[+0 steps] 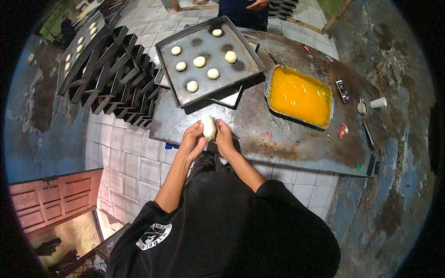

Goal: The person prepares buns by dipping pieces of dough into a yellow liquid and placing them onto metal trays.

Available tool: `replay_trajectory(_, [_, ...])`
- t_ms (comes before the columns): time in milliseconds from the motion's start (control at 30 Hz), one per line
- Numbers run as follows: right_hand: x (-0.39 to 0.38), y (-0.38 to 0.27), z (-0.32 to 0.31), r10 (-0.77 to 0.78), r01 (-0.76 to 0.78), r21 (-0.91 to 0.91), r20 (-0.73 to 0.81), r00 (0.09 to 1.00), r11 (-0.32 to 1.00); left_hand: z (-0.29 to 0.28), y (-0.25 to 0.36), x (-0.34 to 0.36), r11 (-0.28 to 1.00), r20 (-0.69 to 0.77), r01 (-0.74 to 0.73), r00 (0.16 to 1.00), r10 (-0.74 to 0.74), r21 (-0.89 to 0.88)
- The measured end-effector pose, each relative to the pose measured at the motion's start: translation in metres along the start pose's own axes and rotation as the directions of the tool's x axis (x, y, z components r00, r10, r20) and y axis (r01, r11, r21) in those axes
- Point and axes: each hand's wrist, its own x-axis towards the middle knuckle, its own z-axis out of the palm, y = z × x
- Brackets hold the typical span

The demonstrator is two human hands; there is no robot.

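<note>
Our shirt [222,222] spreads behind the grip, in which our left hand [191,141] and right hand [225,140] hold the dough [208,127] between them, short of the tray [206,31] beyond, and we judge that squeezing too hard could tear it or a slack hold drop it.

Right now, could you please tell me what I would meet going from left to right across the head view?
Stacked dark trays, left hand, white piece of dough, right hand, pan of yellow-orange mixture, small mug, white cup.
</note>
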Motion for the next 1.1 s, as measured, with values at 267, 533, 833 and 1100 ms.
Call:
replay_trajectory(267, [0.022, 0.041, -0.083, -0.453, 0.247, -0.968, 0.197, 0.869, 0.053, -0.036, 0.012, -0.083, 0.866, -0.131, -0.151, 0.986, 0.1, -0.477])
replay_trajectory(533, [0.009, 0.009, -0.088, -0.266, 0.205, -0.978, 0.188, 0.945, 0.038, -0.066, -0.004, -0.077, 0.995, -0.574, -0.102, 0.815, 0.083, -0.001])
replay_trajectory(833, [0.066, -0.114, -0.227, -0.573, -0.188, -0.982, -0.145, 0.807, -0.016, -0.045, 0.008, -0.073, 0.994, -0.466, -0.106, 0.881, 0.077, -0.035])
replay_trajectory(1100, [0.099, -0.115, -0.217, -0.413, -0.256, -0.966, -0.216, 0.885, -0.042, -0.031, 0.011, -0.08, 0.984, -0.365, -0.163, 0.923, 0.126, -0.073])
